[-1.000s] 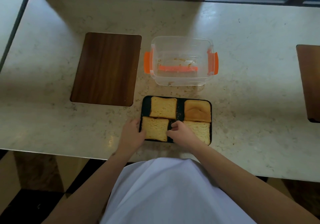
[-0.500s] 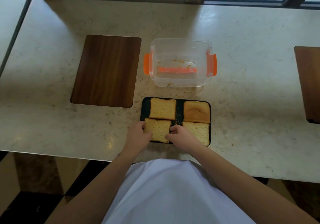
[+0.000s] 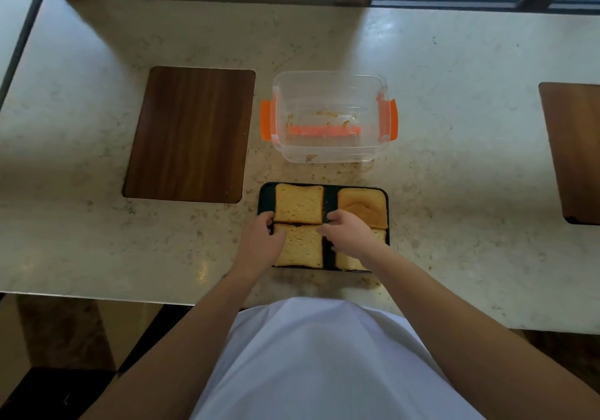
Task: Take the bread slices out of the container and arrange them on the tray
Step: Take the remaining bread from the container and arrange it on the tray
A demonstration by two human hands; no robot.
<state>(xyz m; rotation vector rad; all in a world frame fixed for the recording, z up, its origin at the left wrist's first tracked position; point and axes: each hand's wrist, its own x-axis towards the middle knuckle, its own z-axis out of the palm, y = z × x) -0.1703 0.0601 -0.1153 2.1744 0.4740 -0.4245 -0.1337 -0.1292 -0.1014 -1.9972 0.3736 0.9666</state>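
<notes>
A black tray [image 3: 266,199] lies near the counter's front edge with several toasted bread slices laid flat in two rows. My left hand [image 3: 259,241] and my right hand [image 3: 349,234] pinch the near corners of the far-left slice [image 3: 298,204], one on each side. Partly under my hands lies the near-left slice [image 3: 302,247]. The far-right slice [image 3: 363,204] is darker, and my right hand and wrist cover much of the near-right slice [image 3: 347,262]. Just beyond the tray stands the clear container [image 3: 324,156] with orange clips, holding only crumbs.
A dark wooden board [image 3: 190,134] lies on the marble counter left of the container. Another wooden board [image 3: 574,150] sits at the right edge of view. A window frame runs along the back of the counter.
Both hands have moved forward from the sides of the near-left slice to the near corners of the far-left slice. The slices and the container stay in place.
</notes>
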